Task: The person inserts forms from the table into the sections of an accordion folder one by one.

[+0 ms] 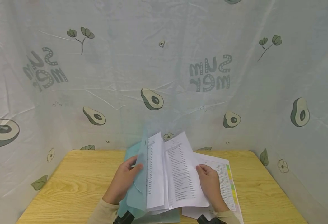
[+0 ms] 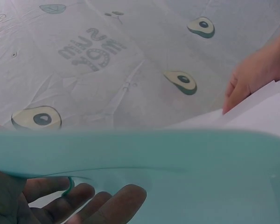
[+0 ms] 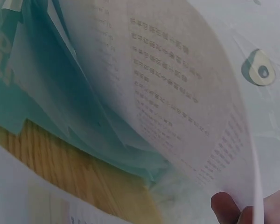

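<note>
Upright over the table, a teal translucent document folder (image 1: 139, 194) stands partly spread, with printed sheets (image 1: 179, 168) fanned out inside it. My left hand (image 1: 123, 177) grips the folder's cover at its left side; in the left wrist view the fingers (image 2: 123, 205) lie against the teal plastic, close to a thin elastic cord (image 2: 71, 187). On the other side, my right hand (image 1: 210, 183) pinches the right edge of the sheets between thumb and fingers. The right wrist view shows the pinched sheet (image 3: 177, 93) bowed, its print seen from behind.
Beneath the right hand, a printed table page (image 1: 226, 180) with green and yellow coloured cells lies on the wooden table (image 1: 82, 177). More of the teal folder lies flat under the sheets. A pale curtain (image 1: 124, 62) with avocado prints hangs behind and along both sides.
</note>
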`<state>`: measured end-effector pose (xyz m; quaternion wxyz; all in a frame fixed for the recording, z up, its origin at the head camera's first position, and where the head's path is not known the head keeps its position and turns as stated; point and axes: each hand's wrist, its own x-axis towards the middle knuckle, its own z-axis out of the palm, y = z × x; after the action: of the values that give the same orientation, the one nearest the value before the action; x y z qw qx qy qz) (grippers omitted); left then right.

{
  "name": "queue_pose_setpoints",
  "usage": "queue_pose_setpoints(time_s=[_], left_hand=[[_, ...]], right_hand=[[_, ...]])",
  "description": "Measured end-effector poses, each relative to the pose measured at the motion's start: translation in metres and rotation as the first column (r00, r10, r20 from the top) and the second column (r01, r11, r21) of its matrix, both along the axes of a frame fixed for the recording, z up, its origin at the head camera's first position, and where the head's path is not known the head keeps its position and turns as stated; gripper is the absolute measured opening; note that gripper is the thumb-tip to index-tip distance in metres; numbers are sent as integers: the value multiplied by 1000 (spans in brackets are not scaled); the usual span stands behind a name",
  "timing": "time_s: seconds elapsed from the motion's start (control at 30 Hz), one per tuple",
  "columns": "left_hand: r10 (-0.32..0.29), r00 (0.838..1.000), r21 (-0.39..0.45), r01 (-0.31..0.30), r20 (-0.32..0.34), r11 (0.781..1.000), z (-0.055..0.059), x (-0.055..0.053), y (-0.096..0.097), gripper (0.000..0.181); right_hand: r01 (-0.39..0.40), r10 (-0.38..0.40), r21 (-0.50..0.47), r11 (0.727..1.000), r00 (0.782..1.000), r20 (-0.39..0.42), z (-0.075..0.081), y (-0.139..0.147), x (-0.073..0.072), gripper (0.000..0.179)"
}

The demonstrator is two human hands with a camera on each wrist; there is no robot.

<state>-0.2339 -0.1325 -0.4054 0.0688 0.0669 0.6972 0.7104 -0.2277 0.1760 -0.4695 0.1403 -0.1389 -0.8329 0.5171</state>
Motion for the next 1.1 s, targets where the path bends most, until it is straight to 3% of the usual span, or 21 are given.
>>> queue_pose_setpoints(time_s=[0.57,0.83,1.1], left_hand=[[2,1000,-5,-2,-8,1000,-2,-1,1,43],[1,1000,2,-1,-16,1000,-2,0,1,43],[-7,1000,8,7,-15,1000,-2,0,1,43]], right_hand=[[-64,64,-32,997,998,11,-10,-34,-7,30],[-157,157,-15,987,987,25,-14,-42,-7,28],[-132,130,54,990,990,55,-11,-30,-7,18]])
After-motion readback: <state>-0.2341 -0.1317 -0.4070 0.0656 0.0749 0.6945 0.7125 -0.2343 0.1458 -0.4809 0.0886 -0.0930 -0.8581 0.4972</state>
